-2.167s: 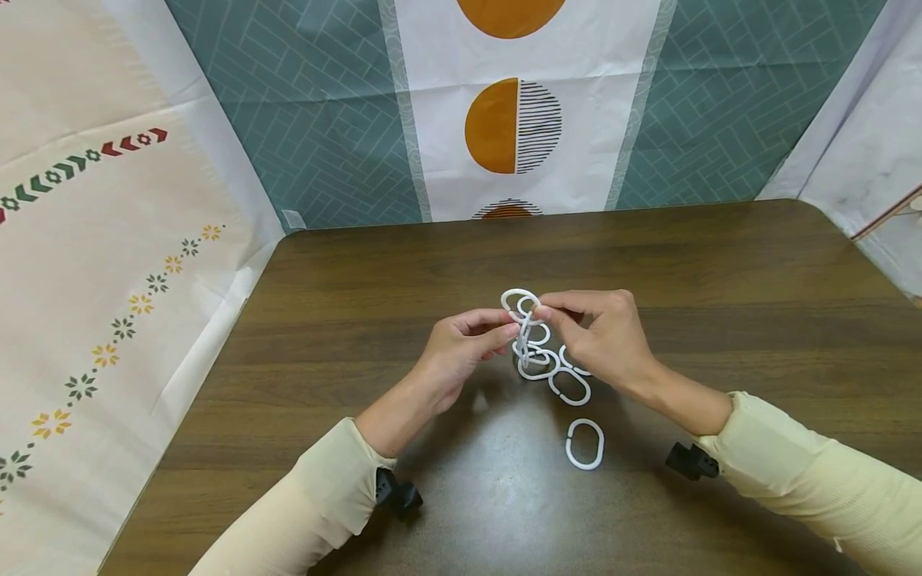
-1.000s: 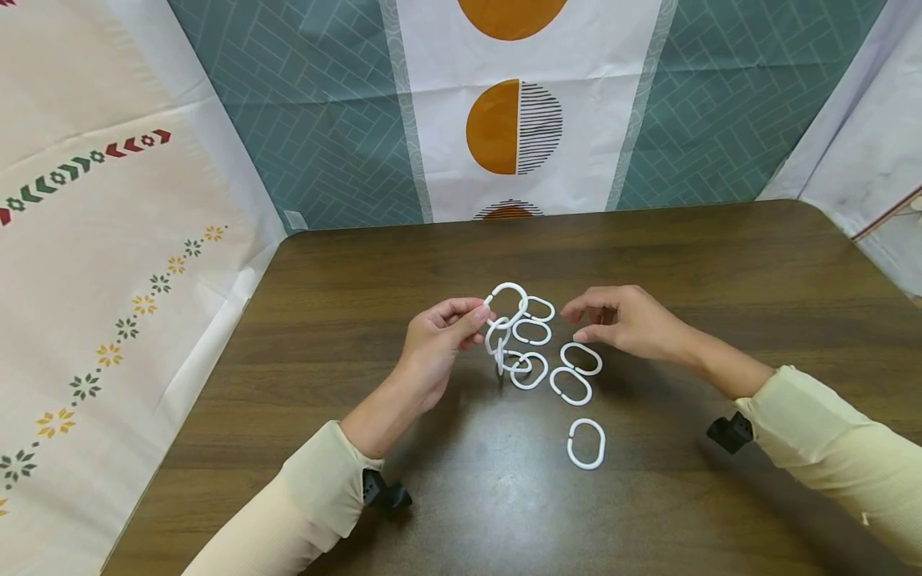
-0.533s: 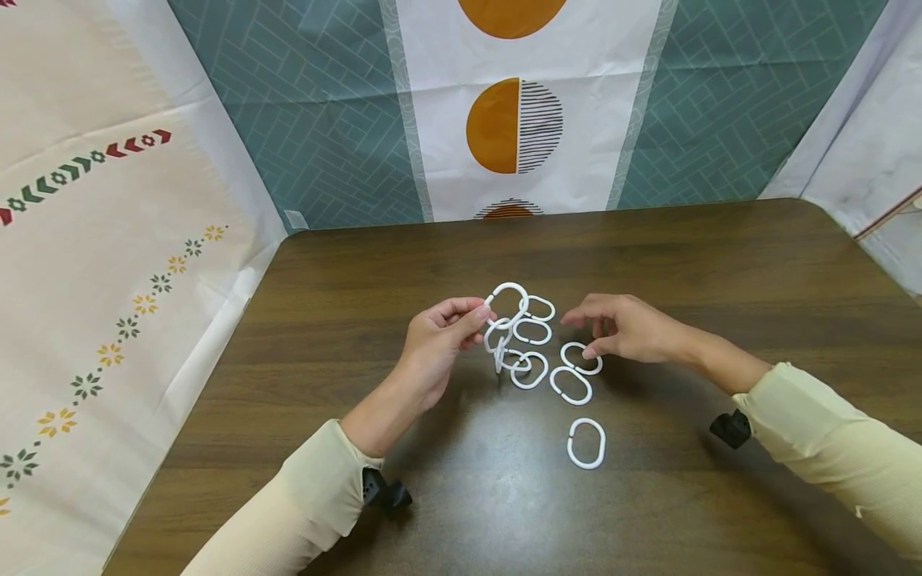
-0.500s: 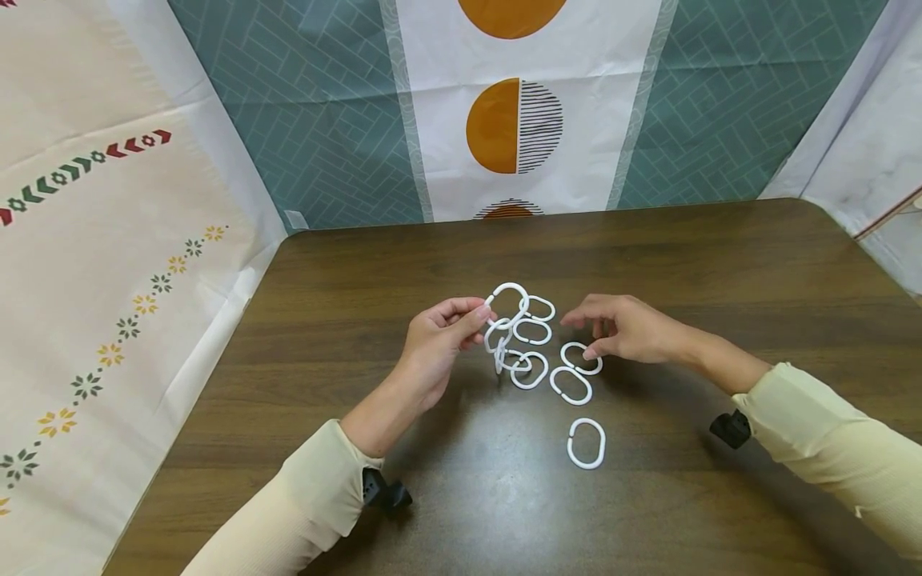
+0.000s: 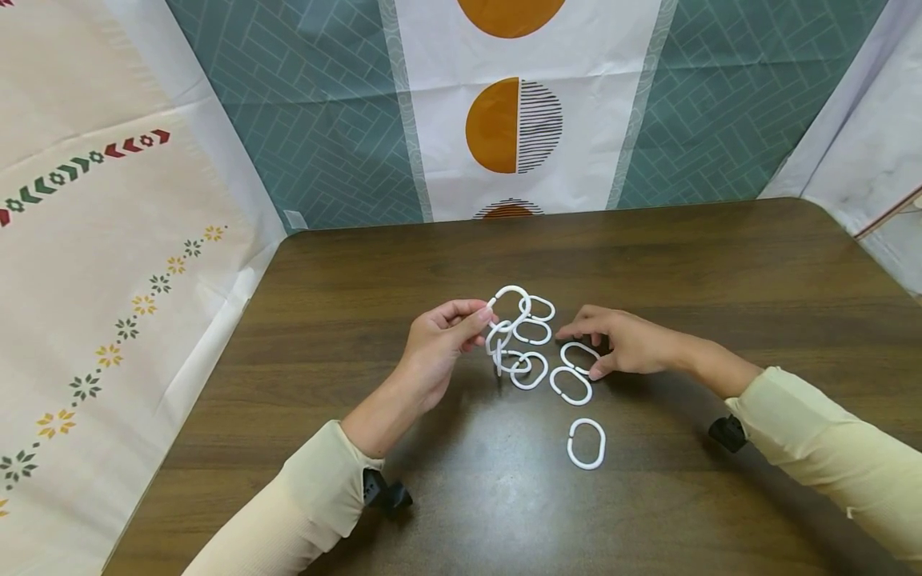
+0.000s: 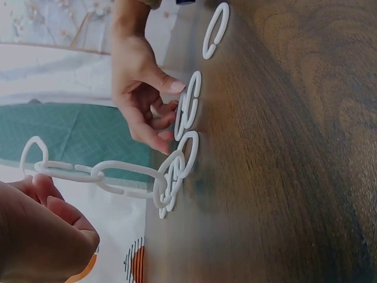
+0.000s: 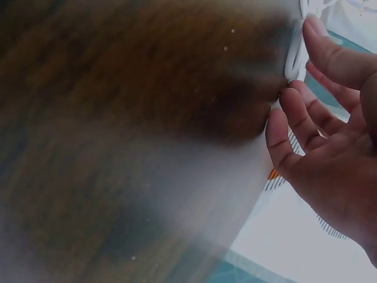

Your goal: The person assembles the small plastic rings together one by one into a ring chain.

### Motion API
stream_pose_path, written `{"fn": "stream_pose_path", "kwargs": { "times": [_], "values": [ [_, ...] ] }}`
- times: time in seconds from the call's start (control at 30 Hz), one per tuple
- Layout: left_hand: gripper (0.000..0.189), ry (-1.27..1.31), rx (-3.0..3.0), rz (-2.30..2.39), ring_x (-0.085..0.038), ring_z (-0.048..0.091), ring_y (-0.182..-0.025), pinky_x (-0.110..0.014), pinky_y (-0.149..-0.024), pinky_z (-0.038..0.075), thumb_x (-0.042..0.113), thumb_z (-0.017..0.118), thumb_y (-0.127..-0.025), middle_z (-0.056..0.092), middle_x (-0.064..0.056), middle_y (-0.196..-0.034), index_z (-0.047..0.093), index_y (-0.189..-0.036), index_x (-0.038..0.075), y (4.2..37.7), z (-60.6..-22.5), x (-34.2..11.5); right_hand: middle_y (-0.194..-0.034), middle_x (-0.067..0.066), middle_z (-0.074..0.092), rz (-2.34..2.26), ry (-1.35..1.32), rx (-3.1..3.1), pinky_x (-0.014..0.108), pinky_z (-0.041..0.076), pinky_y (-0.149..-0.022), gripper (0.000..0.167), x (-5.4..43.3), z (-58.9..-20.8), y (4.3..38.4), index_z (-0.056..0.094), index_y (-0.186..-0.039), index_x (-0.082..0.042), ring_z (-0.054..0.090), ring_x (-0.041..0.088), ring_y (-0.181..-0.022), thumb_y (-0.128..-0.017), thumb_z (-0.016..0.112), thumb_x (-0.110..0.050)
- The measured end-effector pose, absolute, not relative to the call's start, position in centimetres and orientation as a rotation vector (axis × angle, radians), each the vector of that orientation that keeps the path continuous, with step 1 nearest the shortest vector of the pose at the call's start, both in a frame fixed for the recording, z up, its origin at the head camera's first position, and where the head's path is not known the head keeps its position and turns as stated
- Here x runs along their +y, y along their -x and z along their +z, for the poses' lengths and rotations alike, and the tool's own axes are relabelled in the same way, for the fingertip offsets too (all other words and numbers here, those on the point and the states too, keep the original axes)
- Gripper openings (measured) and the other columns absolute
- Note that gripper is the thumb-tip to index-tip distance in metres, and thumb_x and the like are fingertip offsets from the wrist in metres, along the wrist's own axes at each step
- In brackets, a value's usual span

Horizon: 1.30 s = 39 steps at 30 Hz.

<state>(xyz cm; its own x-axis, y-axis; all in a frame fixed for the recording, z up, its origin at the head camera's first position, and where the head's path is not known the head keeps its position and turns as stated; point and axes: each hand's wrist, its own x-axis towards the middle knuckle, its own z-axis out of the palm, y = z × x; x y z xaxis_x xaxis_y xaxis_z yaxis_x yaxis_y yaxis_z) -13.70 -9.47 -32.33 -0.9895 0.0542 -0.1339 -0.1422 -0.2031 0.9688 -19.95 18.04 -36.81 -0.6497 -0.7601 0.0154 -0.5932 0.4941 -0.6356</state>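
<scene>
My left hand (image 5: 439, 352) pinches the top link (image 5: 513, 288) of a chain of white oval plastic rings, each with a small split. The chain hangs from my fingers, and its lower links (image 6: 132, 167) reach the pile of rings on the table in the left wrist view. My right hand (image 5: 634, 344) is low over the table, thumb and index finger spread on either side of a loose ring (image 5: 576, 345). The right thumb (image 7: 318, 26) is right at that ring's edge. Another ring (image 5: 587, 392) lies against it.
A single ring (image 5: 603, 442) lies nearer the front of the brown wooden table (image 5: 360, 280). Two more rings lie just behind the hanging chain, one with its near arc (image 5: 531, 344) showing. Patterned cloth (image 5: 338, 120) hangs beyond the back edge.
My right hand let go of the chain, moved right, then lowered around the loose ring. My left hand shifted left with the chain, then stayed nearly still.
</scene>
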Motion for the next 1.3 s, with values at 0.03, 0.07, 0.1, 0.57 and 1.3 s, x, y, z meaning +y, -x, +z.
{"fn": "stream_pose_path", "kwargs": {
  "times": [0.03,0.07,0.1,0.57,1.3],
  "values": [
    [0.012,0.105,1.896,2.34,-0.007,0.056,-0.063,-0.018,-0.064,0.045,0.005,0.065,-0.091,0.069,-0.003,-0.084,0.064,-0.101,-0.001,13.7,-32.3,-9.5,-0.103,0.004,0.054,-0.887,1.169,2.478,0.03,0.043,-0.07,0.062,18.0,-36.9,19.9,0.065,-0.123,-0.01,0.047,0.02,-0.083,-0.066,0.083,0.002],
    [0.012,0.105,1.895,2.339,-0.007,0.056,-0.063,-0.018,-0.064,0.045,0.005,0.065,-0.091,0.069,-0.004,-0.084,0.064,-0.101,-0.001,13.7,-32.3,-9.5,-0.103,0.004,0.053,-0.876,1.19,2.483,0.029,0.043,-0.07,0.062,18.0,-36.9,19.9,0.065,-0.123,-0.01,0.047,0.02,-0.082,-0.065,0.084,0.002],
    [0.012,0.105,1.896,2.338,-0.007,0.056,-0.063,-0.017,-0.064,0.045,0.006,0.065,-0.091,0.069,-0.004,-0.085,0.065,-0.101,-0.001,13.7,-32.3,-9.5,-0.104,0.004,0.053,-0.865,1.214,2.49,0.03,0.043,-0.069,0.061,18.0,-37.0,19.9,0.066,-0.122,-0.01,0.047,0.019,-0.082,-0.065,0.084,0.002],
    [0.011,0.101,1.9,2.33,-0.008,0.057,-0.066,-0.018,-0.066,0.046,0.006,0.065,-0.091,0.069,-0.003,-0.084,0.065,-0.1,-0.001,13.5,-32.0,-9.4,-0.094,-0.002,0.048,-0.563,1.29,2.668,0.029,0.041,-0.069,0.047,17.9,-36.8,18.9,0.063,-0.117,-0.011,0.046,0.014,-0.08,-0.074,0.082,-0.009],
    [0.013,0.099,1.904,2.31,-0.011,0.057,-0.069,-0.021,-0.07,0.047,0.008,0.066,-0.091,0.069,-0.007,-0.088,0.065,-0.1,-0.001,13.5,-32.1,-9.4,-0.09,-0.009,0.052,-0.839,1.333,2.815,0.03,0.044,-0.065,0.041,17.3,-32.9,19.2,0.066,-0.115,-0.014,0.052,0.011,-0.076,-0.077,0.079,-0.025]
  ]
}}
